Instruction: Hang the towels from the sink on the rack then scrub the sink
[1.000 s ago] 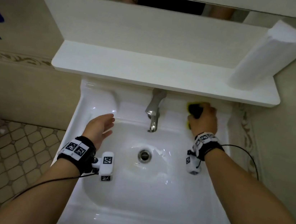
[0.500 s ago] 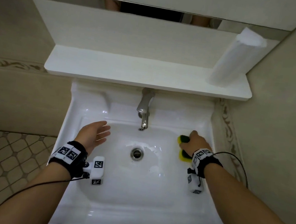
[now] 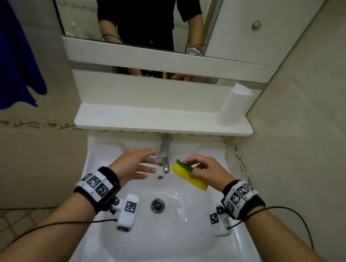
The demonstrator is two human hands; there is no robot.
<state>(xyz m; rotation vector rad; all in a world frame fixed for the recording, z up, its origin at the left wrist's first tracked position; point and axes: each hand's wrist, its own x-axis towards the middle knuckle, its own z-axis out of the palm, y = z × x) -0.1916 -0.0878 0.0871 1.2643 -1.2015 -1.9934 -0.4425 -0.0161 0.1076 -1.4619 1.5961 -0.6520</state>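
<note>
Now the right hand point(image 3: 207, 172) is lifting the sponge point(image 3: 190, 175), pinched in its grip, off the sink point(image 3: 240, 249) wall toward the faucet point(image 3: 164, 155); the left hand point(image 3: 135, 165), fingers apart, is reaching there too, likely for wetting it.

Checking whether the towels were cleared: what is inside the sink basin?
The sink basin holds only its drain; no towels. The hands, the right hand pinching a sponge, cover small parts near the faucet.
</note>
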